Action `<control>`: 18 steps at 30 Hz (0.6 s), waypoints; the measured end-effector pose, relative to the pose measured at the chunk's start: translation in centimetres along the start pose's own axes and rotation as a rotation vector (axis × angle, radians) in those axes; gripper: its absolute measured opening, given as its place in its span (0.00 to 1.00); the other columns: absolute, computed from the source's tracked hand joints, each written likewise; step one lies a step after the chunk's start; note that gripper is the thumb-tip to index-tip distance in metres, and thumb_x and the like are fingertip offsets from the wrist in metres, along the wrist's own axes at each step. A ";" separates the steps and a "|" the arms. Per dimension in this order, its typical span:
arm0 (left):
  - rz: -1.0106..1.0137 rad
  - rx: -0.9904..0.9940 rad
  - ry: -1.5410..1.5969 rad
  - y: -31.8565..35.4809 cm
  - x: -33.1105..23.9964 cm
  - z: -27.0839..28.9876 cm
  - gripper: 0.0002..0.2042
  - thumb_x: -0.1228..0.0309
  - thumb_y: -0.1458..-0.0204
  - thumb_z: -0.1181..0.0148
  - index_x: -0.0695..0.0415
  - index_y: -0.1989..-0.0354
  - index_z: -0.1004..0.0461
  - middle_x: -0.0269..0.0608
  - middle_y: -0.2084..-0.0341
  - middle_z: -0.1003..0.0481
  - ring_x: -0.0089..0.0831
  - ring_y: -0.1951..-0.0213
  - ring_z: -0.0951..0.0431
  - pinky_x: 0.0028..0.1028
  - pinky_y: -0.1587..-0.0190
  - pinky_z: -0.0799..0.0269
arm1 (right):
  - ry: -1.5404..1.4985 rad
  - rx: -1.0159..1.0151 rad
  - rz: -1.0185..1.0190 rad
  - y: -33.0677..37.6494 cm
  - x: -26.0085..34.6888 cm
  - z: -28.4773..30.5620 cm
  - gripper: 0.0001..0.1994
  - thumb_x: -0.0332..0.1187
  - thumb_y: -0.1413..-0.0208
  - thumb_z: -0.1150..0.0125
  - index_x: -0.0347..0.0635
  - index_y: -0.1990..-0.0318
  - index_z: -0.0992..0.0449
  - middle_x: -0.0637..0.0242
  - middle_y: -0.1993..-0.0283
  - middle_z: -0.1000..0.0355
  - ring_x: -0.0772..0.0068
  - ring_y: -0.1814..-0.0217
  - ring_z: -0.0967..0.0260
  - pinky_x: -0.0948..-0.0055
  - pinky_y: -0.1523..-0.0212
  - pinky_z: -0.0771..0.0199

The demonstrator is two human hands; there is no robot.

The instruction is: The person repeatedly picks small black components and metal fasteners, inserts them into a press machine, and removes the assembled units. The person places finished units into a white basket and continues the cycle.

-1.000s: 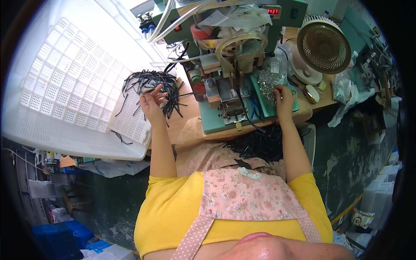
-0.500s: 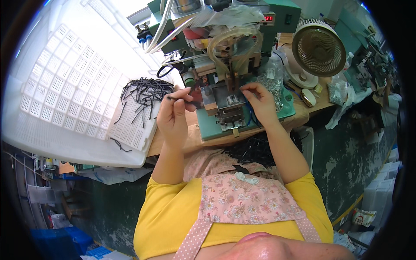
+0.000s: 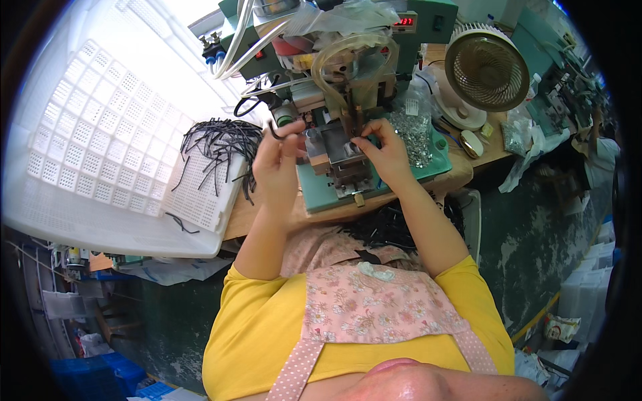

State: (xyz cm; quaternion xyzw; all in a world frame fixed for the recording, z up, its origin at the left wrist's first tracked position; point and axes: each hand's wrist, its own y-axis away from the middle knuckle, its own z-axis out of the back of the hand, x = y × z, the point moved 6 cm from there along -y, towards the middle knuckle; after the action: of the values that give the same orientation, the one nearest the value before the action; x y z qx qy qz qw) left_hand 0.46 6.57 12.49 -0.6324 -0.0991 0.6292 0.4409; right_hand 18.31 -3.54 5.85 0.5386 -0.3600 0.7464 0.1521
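left hand (image 3: pixel 275 164): fingers pinching a thin black cord piece (image 3: pixel 273 130), held up just left of the machine
right hand (image 3: pixel 384 150): fingertips pressed together at the green metal machine (image 3: pixel 348 100), can't tell what's in them
tray (image 3: pixel 100 147): white plastic, perforated grid; loose pile of black cords (image 3: pixel 217 144) inside
bench (image 3: pixel 267 207): wood, cluttered; round fan (image 3: pixel 487 65) far right

Small factory workshop, green bench machine (image 3: pixel 348 100) with tubing, desk fan (image 3: pixel 487 67), perforated white crate (image 3: pixel 114 140), probably an assembly station.
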 end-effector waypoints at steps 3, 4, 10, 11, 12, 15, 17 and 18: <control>-0.442 0.136 -0.095 2.8 -2.1 -3.6 0.16 0.83 0.63 0.39 0.61 0.62 0.22 0.41 0.64 0.22 0.34 0.62 0.22 0.26 0.64 0.25 | 0.327 -0.002 0.165 -0.1 2.0 0.7 0.12 0.26 0.53 0.33 0.41 0.65 0.32 0.68 0.65 0.30 0.73 0.57 0.34 0.76 0.56 0.35; -0.521 0.203 -0.065 3.7 -2.3 -5.2 0.16 0.81 0.63 0.37 0.60 0.61 0.23 0.41 0.64 0.23 0.35 0.60 0.21 0.26 0.64 0.24 | 0.454 -0.014 0.279 0.0 2.8 1.0 0.12 0.26 0.54 0.32 0.41 0.65 0.31 0.67 0.64 0.29 0.72 0.57 0.33 0.75 0.55 0.34; -0.678 0.170 -0.262 5.2 -1.0 -7.5 0.13 0.74 0.61 0.37 0.57 0.64 0.23 0.37 0.65 0.23 0.32 0.59 0.20 0.24 0.66 0.23 | 0.372 -0.362 0.268 1.2 -0.4 9.4 0.10 0.27 0.51 0.35 0.40 0.62 0.30 0.62 0.62 0.29 0.67 0.56 0.31 0.71 0.53 0.33; -0.678 0.169 -0.254 5.3 -0.8 -7.5 0.13 0.74 0.61 0.37 0.57 0.64 0.23 0.37 0.65 0.23 0.32 0.59 0.20 0.24 0.66 0.24 | 0.361 -0.412 0.241 1.5 -1.7 11.0 0.10 0.26 0.50 0.37 0.39 0.61 0.30 0.61 0.62 0.29 0.66 0.57 0.31 0.70 0.53 0.33; -0.689 0.151 -0.240 5.3 -0.8 -7.4 0.12 0.74 0.61 0.37 0.57 0.64 0.23 0.36 0.65 0.23 0.32 0.59 0.20 0.24 0.66 0.24 | 0.450 -0.335 0.074 1.3 -3.9 12.1 0.09 0.27 0.48 0.39 0.39 0.60 0.30 0.59 0.59 0.29 0.61 0.55 0.31 0.67 0.54 0.33; -0.682 0.160 -0.237 5.3 -0.4 -7.5 0.12 0.74 0.60 0.37 0.57 0.64 0.23 0.37 0.65 0.23 0.32 0.59 0.20 0.24 0.66 0.24 | 0.688 -0.178 0.039 2.4 -7.2 14.2 0.09 0.27 0.46 0.43 0.37 0.57 0.30 0.55 0.57 0.29 0.54 0.54 0.31 0.63 0.56 0.32; -0.689 0.140 -0.224 5.3 -0.4 -7.3 0.12 0.73 0.60 0.37 0.57 0.64 0.23 0.37 0.64 0.23 0.32 0.59 0.20 0.24 0.65 0.23 | 0.868 -0.112 0.109 3.9 -8.5 13.6 0.10 0.27 0.45 0.43 0.37 0.56 0.29 0.54 0.57 0.30 0.52 0.54 0.32 0.62 0.56 0.33; -0.708 0.136 -0.213 5.4 -0.4 -7.2 0.12 0.73 0.60 0.37 0.57 0.64 0.23 0.37 0.64 0.23 0.32 0.59 0.20 0.25 0.65 0.23 | 0.977 -0.099 0.128 4.6 -9.0 13.2 0.10 0.27 0.45 0.43 0.38 0.55 0.29 0.54 0.57 0.30 0.51 0.54 0.32 0.61 0.56 0.33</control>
State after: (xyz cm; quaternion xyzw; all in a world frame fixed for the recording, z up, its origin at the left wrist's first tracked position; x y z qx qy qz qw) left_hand 4.48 -0.03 7.83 -0.4591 -0.3149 0.5052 0.6594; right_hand 28.05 -14.56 -2.00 0.0947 -0.3140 0.9015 0.2825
